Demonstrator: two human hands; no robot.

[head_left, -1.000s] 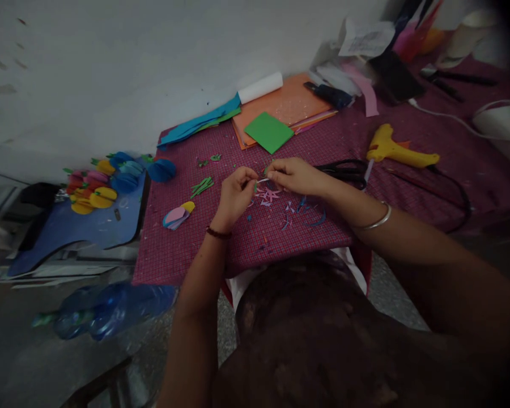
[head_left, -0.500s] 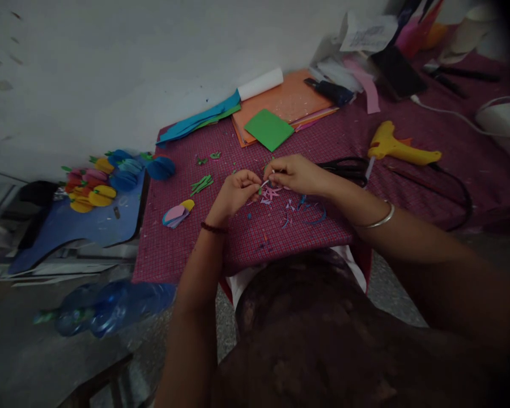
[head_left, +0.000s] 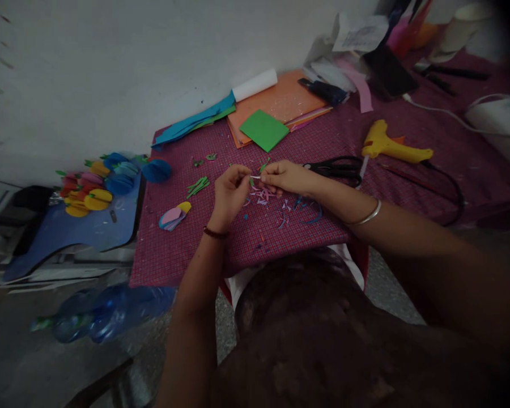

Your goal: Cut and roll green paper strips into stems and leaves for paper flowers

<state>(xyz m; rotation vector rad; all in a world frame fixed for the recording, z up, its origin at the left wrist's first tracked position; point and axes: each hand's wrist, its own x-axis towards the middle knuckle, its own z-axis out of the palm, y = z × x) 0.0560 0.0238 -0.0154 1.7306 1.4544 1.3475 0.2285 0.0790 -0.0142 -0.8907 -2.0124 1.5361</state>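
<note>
Nearby, scissors [head_left: 330,168] lie between the right hand [head_left: 287,177] and yellow glue gun [head_left: 393,148].

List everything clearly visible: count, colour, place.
Checked tablecloth: one, maroon, centre
Thin strip: one, white, centre
Narrow strips: several, green, left
Petal cutouts: several, pink, blue, yellow, front left
Tiny scraps: many, mostly pink, centre
Looped scissors: one, black, right of centre
Pistol-shaped glue gun: one, yellow, right
Stacked sheets: several, mostly orange, back centre
Square sheet: one, green, on stacked sheets
Rolled sheet: one, white, back centre
Long strips: several, blue, back left
Rectangular phone: one, black, back right
Flat board: one, blue, left
Round ornaments: several, multicoloured, mostly on board
Plastic bottles: apparently two, bluish, lower left
Left hand and right hand: two, bare, pinching thin strip
</note>
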